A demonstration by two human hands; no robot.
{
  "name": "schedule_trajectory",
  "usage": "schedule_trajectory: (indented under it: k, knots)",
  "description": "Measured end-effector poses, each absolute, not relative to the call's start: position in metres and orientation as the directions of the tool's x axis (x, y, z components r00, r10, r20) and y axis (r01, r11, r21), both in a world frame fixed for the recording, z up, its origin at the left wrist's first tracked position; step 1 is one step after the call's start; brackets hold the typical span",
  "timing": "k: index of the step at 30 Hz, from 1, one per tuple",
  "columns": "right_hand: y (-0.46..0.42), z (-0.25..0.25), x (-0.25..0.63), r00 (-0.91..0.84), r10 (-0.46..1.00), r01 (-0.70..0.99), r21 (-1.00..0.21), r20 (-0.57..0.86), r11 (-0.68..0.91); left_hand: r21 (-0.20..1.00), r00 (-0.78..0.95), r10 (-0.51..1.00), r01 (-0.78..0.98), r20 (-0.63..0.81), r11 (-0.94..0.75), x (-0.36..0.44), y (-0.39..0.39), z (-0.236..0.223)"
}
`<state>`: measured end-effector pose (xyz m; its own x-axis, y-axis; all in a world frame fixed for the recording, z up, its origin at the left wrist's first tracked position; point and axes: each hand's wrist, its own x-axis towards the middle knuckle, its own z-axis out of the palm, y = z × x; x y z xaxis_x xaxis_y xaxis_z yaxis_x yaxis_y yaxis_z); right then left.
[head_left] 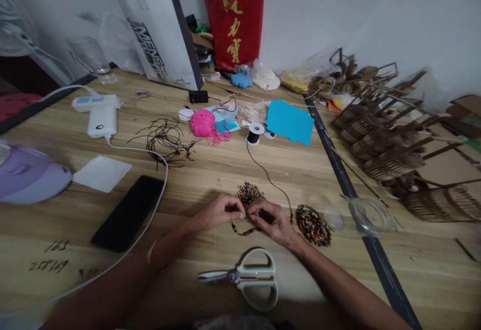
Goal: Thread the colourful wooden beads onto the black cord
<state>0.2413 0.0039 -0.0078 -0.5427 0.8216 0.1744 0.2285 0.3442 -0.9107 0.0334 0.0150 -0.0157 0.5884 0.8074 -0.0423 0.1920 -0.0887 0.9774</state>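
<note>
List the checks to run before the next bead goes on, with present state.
1. Left hand and right hand fingertips brought together: ok.
2. Loose beads near the fingertips: ok.
3. Cord from spool free of knots: ok on the visible run.
4. Scissors clear of both hands: ok.
5. Cord tip through a bead hole: cannot tell, too small.

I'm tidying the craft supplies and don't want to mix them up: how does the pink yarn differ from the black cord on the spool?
The pink yarn is wound in a rounded ball, while the black cord sits on a white spool. The yarn ball looks bigger than the cord's spool. Loose yarn bunches beside its ball; the cord trails out across the table. Both are wound, with some length loose.
</note>
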Motion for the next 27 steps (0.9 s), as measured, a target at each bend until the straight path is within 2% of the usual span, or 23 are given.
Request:
schedule_trajectory:
  k: [20, 27]
  knots:
    - [0.0018, -0.0097, 0.2386, -0.516, 0.841, 0.212, -0.928, 0.160, 0.307, 0.977, 0.581, 0.812, 0.197, -0.049, -0.082, 0.0349, 0.0148, -0.0129]
    - [0.0031, -0.0063, 0.2373, -0.526, 0.826, 0.196, -0.916, 0.203, 0.350, 0.973, 0.575, 0.817, 0.210, -0.047, -0.092, 0.0349, 0.0146, -0.0117]
